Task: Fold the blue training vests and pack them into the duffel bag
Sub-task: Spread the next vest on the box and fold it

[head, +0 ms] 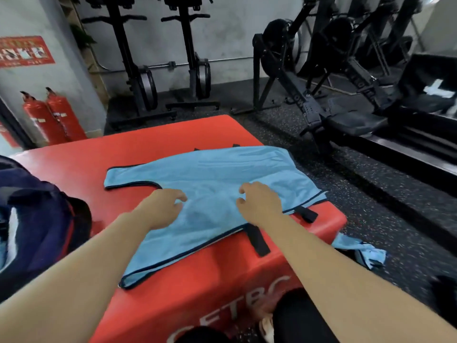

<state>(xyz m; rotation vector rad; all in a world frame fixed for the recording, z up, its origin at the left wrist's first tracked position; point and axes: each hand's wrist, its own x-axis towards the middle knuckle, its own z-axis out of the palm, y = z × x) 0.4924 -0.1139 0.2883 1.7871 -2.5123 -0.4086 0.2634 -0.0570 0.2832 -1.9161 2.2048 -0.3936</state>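
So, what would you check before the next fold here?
1. Vest spread flat on the red box: ok.
2. Left hand and right hand both on the vest: ok.
3. Fingers actually gripping cloth: cannot tell.
4. Vest fully on the box: not ok, its right edge overhangs.
5. Second vest off the floor: not ok, it lies there crumpled.
6. Bag close by on the left: ok.

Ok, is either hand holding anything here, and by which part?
Both the left hand and right hand sit with curled fingers on the middle of the blue vest; whether they pinch the cloth cannot be told.
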